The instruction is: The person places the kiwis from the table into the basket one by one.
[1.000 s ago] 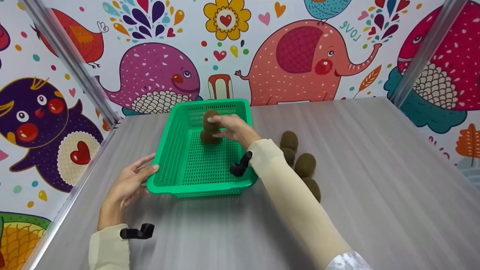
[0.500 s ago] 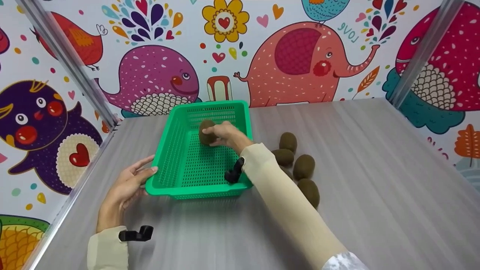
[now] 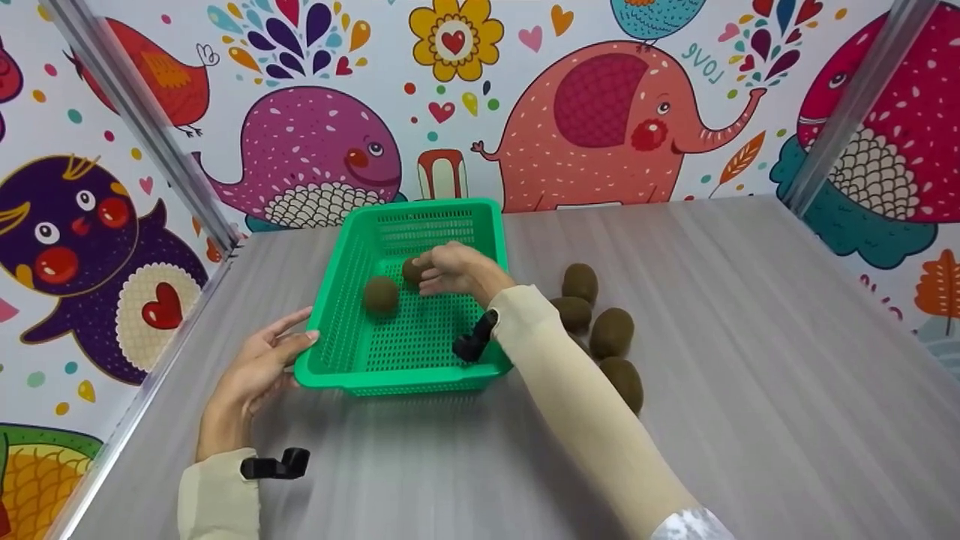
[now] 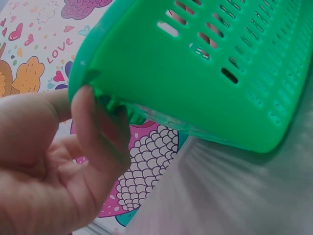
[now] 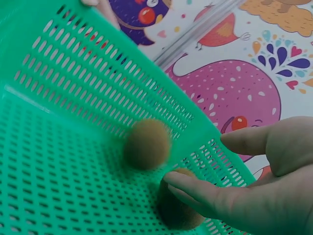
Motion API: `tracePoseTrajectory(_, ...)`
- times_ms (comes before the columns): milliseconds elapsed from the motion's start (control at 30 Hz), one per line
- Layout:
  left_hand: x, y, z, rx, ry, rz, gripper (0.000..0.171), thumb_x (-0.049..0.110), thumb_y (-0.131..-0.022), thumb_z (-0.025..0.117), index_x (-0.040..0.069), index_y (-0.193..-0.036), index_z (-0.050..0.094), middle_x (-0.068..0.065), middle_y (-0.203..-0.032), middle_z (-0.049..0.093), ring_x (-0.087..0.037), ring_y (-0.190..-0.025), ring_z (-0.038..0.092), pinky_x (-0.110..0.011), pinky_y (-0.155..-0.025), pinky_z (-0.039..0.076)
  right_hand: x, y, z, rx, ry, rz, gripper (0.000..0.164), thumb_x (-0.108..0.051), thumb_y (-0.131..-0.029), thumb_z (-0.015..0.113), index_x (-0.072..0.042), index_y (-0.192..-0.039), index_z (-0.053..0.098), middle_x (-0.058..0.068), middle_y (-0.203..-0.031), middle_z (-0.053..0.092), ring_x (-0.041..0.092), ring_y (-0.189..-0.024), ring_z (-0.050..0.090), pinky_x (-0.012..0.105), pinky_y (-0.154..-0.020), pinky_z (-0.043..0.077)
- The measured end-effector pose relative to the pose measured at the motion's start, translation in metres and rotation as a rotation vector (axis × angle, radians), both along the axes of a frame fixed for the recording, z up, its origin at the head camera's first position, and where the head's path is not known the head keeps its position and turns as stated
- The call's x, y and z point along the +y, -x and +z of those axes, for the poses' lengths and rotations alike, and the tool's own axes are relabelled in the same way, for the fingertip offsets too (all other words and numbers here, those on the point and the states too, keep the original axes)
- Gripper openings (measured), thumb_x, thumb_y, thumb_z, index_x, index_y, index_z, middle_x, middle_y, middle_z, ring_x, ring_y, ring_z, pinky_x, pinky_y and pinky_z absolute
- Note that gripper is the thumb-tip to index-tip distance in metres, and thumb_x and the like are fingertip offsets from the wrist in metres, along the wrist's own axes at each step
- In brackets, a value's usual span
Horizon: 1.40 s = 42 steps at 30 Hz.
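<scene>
A green plastic basket (image 3: 420, 381) with slotted sides stands on the table. My left hand (image 3: 255, 375) grips its left rim, thumb on top; in the left wrist view, that hand's fingers (image 4: 93, 117) curl under the rim. Inside the basket lie two brown kiwis: one kiwi (image 3: 381, 295) left of centre, the other kiwi (image 3: 410, 271) farther back, partly hidden by my right hand (image 3: 461, 271). In the right wrist view, the right hand's fingers (image 5: 195, 188) stretch over the rear kiwi (image 5: 178, 213), thumb well apart. Whether they touch it I cannot tell.
Several more kiwis (image 3: 612, 332) lie in a cluster on the grey table (image 3: 750, 337), right of the basket and partly behind my right forearm. A wall printed with cartoon animals (image 3: 592, 135) rises behind the table. Metal posts (image 3: 142, 112) stand at the corners.
My right hand has lowered a kiwi into the basket and let go of it. Two kiwis now lie apart there, one farther left. The left hand has stayed on the rim.
</scene>
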State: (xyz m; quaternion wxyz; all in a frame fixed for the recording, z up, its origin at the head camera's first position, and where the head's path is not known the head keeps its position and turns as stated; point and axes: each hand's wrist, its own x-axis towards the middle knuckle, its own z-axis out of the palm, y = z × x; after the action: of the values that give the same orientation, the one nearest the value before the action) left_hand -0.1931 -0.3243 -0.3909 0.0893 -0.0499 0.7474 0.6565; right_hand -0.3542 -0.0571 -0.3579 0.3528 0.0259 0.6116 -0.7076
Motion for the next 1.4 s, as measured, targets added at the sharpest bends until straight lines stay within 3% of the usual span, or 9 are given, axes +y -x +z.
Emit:
tracePoseTrajectory(267, 0.000, 0.003, -0.001, 0.007, 0.007, 0.007, 0.070, 0.024, -0.103, 0.059, 0.008, -0.160, 0.022, 0.008, -0.108, 0.069, -0.008, -0.087, 0.071, -0.029, -0.072, 0.061, 0.004, -0.005, 0.005, 0.036, 0.022, 0.068, 0.055, -0.009, -0.105, 0.048, -0.004, -0.156, 0.028, 0.027, -0.156, 0.036, 0.042, -0.145, 0.039, 0.046, -0.115, 0.042)
tracePoseTrajectory(500, 0.000, 0.000, -0.002, 0.006, 0.013, 0.019, 0.071, 0.026, -0.102, 0.061, 0.008, -0.159, 0.023, 0.007, -0.110, 0.069, -0.009, -0.089, 0.071, -0.030, -0.074, 0.062, 0.010, -0.015, 0.021, 0.116, 0.017, 0.118, 0.050, -0.013, -0.104, 0.054, -0.002, -0.150, 0.039, 0.023, -0.153, 0.042, 0.036, -0.140, 0.047, 0.042, -0.112, 0.046)
tracePoseTrajectory(667, 0.000, -0.001, -0.002, 0.007, 0.018, 0.016, 0.070, 0.027, -0.102, 0.061, 0.008, -0.159, 0.024, 0.006, -0.110, 0.068, -0.010, -0.088, 0.071, -0.030, -0.072, 0.062, 0.025, -0.024, 0.030, 0.166, 0.027, 0.139, 0.038, -0.017, -0.106, 0.051, -0.002, -0.140, 0.050, 0.019, -0.148, 0.048, 0.032, -0.132, 0.053, 0.045, -0.111, 0.047)
tracePoseTrajectory(767, 0.000, 0.000, -0.002, 0.010, 0.020, 0.007, 0.070, 0.027, -0.102, 0.061, 0.008, -0.159, 0.024, 0.005, -0.111, 0.068, -0.010, -0.088, 0.071, -0.030, -0.072, 0.062, 0.037, -0.027, 0.034, 0.171, 0.033, 0.131, 0.035, -0.018, -0.106, 0.050, -0.003, -0.138, 0.052, 0.015, -0.141, 0.053, 0.029, -0.125, 0.055, 0.047, -0.112, 0.046)
tracePoseTrajectory(1167, -0.001, 0.000, -0.002, 0.014, 0.012, -0.009, 0.069, 0.026, -0.103, 0.058, 0.008, -0.160, 0.022, 0.002, -0.114, 0.067, -0.012, -0.087, 0.072, -0.031, -0.072, 0.062, 0.075, -0.039, 0.052, 0.281, -0.008, 0.128, 0.046, -0.020, -0.104, 0.055, -0.004, -0.146, 0.047, 0.012, -0.147, 0.052, 0.028, -0.134, 0.053, 0.044, -0.114, 0.044)
tracePoseTrajectory(1400, 0.000, 0.001, 0.000, 0.013, 0.044, -0.006, 0.071, 0.028, -0.103, 0.059, 0.007, -0.159, 0.021, 0.004, -0.113, 0.067, -0.010, -0.084, 0.072, -0.029, -0.068, 0.062, 0.094, -0.045, 0.057, 0.416, -0.124, 0.111, 0.042, -0.021, -0.101, 0.061, -0.008, -0.141, 0.054, 0.011, -0.141, 0.057, 0.027, -0.129, 0.058, 0.044, -0.108, 0.050)
